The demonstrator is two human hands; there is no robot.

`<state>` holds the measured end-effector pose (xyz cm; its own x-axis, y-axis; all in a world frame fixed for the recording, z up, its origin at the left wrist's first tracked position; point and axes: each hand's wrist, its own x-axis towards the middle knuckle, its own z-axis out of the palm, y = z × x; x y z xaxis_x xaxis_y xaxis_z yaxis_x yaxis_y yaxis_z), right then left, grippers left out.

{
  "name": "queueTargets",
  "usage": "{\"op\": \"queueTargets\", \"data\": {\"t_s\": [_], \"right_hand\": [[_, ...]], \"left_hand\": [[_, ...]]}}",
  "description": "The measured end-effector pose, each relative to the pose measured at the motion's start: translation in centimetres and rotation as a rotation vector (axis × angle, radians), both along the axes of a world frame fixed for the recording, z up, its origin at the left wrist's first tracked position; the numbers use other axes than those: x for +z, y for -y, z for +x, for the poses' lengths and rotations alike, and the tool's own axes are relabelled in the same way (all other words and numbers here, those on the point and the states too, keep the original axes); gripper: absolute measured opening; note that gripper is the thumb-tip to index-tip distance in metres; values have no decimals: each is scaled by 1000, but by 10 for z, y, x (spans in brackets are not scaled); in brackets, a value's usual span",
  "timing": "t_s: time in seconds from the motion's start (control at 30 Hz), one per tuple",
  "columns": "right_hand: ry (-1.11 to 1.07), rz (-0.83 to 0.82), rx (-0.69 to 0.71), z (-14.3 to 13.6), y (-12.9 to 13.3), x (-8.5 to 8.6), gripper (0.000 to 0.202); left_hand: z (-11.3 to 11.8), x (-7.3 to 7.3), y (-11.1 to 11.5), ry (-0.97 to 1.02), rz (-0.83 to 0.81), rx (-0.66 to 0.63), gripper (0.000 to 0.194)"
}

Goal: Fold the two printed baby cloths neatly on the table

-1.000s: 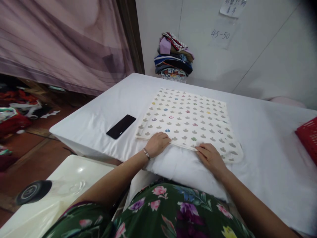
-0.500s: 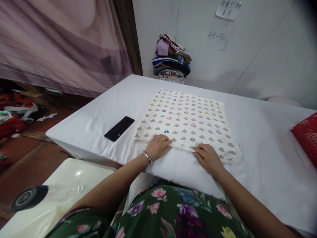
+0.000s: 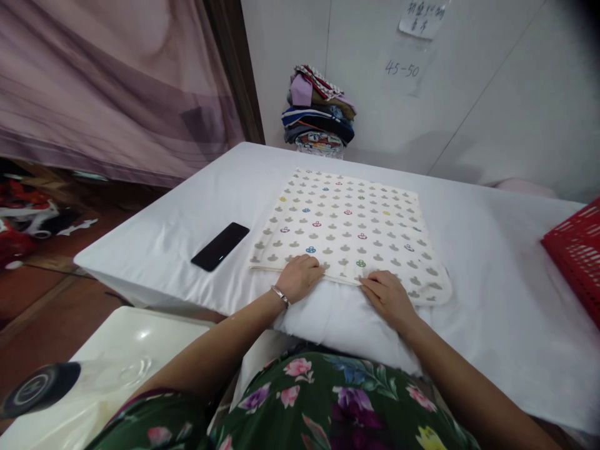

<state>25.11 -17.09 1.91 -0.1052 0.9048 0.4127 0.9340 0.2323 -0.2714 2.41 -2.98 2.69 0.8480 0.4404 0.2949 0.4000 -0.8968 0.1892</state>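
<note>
A white cloth (image 3: 337, 215) printed with grey and a few coloured mushrooms lies flat on the table, its front edge towards me. My left hand (image 3: 300, 278), with a silver bracelet at the wrist, has its fingers closed on the front edge, left of the middle. Farther right on that same edge, my right hand (image 3: 387, 300) pinches the cloth between thumb and fingers. A short stretch of edge shows between the two hands. The fabric looks folded in layers along the front, though how many I cannot tell.
A black phone (image 3: 220, 247) lies left of the cloth on the white-covered table (image 3: 497, 275). Folded clothes (image 3: 319, 112) are stacked behind, by the wall. A red basket (image 3: 576, 256) stands at the right edge. At lower left is a white plastic surface (image 3: 154, 325) with a dark-capped clear container (image 3: 42, 390).
The view has shifted slightly. My hands are a little closer together along the cloth's front edge; both keep their grip, and the cloth lies as before.
</note>
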Motion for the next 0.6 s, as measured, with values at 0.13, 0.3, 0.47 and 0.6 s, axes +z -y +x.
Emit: {"op": "queueTargets", "data": {"t_s": [0.13,0.3,0.47,0.6], "right_hand": [[-16,28,3,0,0,-1,22],[-8,70,4,0,-2,-2,21],[25,77,8,1,-1,-3,21],[38,73,7,0,-1,-3,22]], "left_hand": [[1,0,2,10,36,-2,24],[-1,2,4,19,39,-26,24],[-3,1,2,-23,43,-61,24],[-3,1,1,-44,58,-74,20]]}}
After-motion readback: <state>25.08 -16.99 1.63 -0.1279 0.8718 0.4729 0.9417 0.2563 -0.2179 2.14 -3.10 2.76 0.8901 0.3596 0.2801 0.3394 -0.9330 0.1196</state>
